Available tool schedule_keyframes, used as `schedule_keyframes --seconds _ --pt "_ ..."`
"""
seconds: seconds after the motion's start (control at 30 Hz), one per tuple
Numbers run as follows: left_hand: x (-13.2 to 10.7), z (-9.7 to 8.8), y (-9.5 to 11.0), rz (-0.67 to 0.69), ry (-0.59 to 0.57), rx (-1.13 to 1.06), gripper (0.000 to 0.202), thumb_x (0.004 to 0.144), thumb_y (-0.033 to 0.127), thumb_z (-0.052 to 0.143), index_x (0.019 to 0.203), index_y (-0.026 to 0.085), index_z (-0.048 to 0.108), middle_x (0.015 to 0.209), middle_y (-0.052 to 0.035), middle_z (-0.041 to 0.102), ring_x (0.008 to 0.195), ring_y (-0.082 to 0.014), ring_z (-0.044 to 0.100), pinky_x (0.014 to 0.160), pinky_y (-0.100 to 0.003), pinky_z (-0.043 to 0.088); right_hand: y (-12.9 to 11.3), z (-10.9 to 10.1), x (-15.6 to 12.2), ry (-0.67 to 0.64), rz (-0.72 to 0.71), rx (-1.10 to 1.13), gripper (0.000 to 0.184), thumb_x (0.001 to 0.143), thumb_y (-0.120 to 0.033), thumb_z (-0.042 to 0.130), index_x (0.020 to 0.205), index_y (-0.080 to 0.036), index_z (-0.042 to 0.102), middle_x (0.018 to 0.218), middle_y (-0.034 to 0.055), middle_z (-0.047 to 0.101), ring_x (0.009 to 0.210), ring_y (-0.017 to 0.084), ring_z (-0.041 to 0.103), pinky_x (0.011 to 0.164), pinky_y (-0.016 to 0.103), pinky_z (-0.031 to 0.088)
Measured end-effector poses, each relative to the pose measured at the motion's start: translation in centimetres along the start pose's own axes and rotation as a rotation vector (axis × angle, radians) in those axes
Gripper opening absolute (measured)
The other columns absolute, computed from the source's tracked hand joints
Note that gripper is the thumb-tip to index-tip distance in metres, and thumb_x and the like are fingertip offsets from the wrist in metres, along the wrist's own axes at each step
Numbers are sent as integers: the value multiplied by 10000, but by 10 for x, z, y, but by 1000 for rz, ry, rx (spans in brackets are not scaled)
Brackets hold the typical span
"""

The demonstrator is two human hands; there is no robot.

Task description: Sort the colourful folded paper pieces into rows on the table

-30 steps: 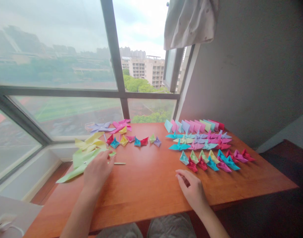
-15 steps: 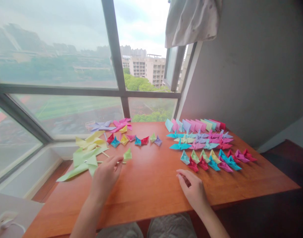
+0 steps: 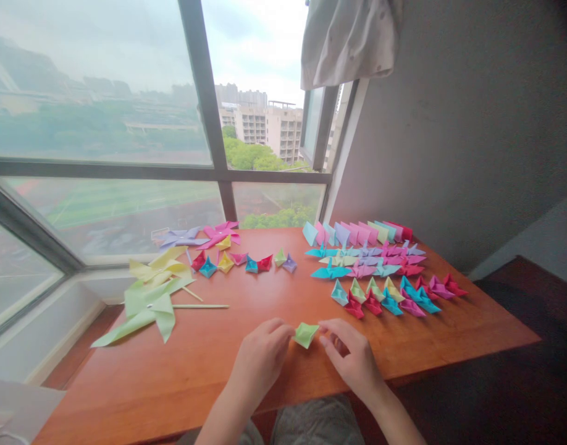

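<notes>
A light green paper boat is between my hands over the near middle of the wooden table. My left hand pinches its left tip between thumb and fingers. At the right tip, my right hand has its fingertips at or just touching the paper; its fingers are curled with thumb and forefinger slightly apart. Whether the right fingers grip the tip is hard to make out. Beyond the hands, several colourful paper boats stand in a loose row.
Paper pinwheels on sticks, a green one nearest, lie at the left. On the right are rows of paper boats, paper cranes and folded cards. A window borders the far side, a grey wall the right.
My left hand has carried the green boat from beside the pinwheel stick to the near middle, in front of my right hand. The right hand's fingertips have come to the boat's right tip.
</notes>
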State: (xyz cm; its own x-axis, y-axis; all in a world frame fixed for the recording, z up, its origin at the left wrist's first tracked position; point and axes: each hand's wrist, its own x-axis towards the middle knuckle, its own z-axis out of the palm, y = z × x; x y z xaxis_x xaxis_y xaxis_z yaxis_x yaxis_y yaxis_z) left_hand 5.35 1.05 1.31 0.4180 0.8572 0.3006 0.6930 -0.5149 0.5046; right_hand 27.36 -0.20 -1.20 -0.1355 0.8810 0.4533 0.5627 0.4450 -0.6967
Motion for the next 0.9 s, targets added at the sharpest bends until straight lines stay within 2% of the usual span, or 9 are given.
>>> schedule_keyframes --seconds 0.1,0.27,0.47,0.63,0.77,0.9 --pt "0 1 3 24 -12 -4 245 915 152 442 925 238 671 865 -43 683 784 -163 649 707 -227 497 0 1 0 -1 -43 -13 180 911 -234 519 997 -222 676 895 52 693 704 145 653 624 220 544" --pt "1 -1 2 37 -32 -24 244 902 128 451 930 242 665 891 -38 692 808 -167 654 727 -231 501 1 1 1 56 -36 -47 193 923 -250 514 1004 -219 686 930 67 693 776 161 665 677 239 553" --pt "0 -1 -1 26 -36 -50 228 913 130 457 921 234 659 903 -36 698 813 -170 656 727 -232 497 -2 1 1 -42 -69 -52 177 928 -247 515 920 -221 690 843 48 683 732 153 646 664 238 530" --pt "-1 1 -5 -8 -24 -105 224 906 121 470 902 231 665 891 -34 696 809 -168 653 735 -236 496 -6 -1 1 -49 -36 -27 200 940 -272 500 861 -205 671 797 46 676 688 144 624 601 226 497" --pt "-3 1 -7 -37 12 -175 218 909 139 471 893 225 671 882 -40 689 777 -158 650 697 -222 495 -9 -2 2 -60 -9 -13 183 926 -265 525 821 -198 659 761 30 665 650 129 606 588 214 477" --pt "-7 1 -11 -126 124 -258 202 915 178 474 1000 214 652 925 -46 680 699 -139 631 624 -216 489 -10 -5 2 -22 20 14 182 922 -256 525 799 -196 644 750 22 660 649 124 601 598 210 472"
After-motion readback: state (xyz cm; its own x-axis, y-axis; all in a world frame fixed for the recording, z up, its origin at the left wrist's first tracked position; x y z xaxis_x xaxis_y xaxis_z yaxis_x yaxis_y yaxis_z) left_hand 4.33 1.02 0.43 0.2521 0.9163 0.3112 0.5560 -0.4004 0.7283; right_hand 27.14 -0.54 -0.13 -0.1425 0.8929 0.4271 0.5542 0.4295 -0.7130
